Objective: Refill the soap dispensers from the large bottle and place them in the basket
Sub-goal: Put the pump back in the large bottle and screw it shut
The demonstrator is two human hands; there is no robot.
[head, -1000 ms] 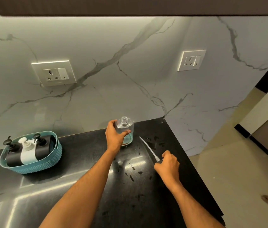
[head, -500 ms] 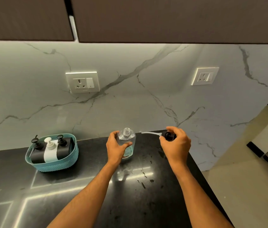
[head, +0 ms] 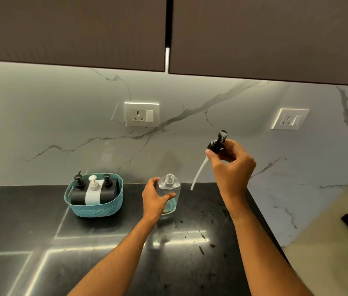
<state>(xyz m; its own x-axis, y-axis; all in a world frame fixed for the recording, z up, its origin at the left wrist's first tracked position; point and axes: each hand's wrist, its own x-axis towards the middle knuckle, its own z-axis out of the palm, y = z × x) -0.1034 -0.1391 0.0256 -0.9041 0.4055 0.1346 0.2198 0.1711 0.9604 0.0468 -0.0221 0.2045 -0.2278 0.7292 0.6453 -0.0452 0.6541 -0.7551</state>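
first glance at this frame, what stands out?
The right hand, raised above the black counter, grips a black pump head whose white dip tube dangles down to the left. Below it, the left hand holds an uncapped clear bottle upright on the counter with a little bluish liquid in it. To the left sits a teal basket holding three pump dispensers, two black and one white.

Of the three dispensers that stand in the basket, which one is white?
The middle dispenser in the teal basket is white, pump and body alike. The left dispenser and the right dispenser beside it are both black.
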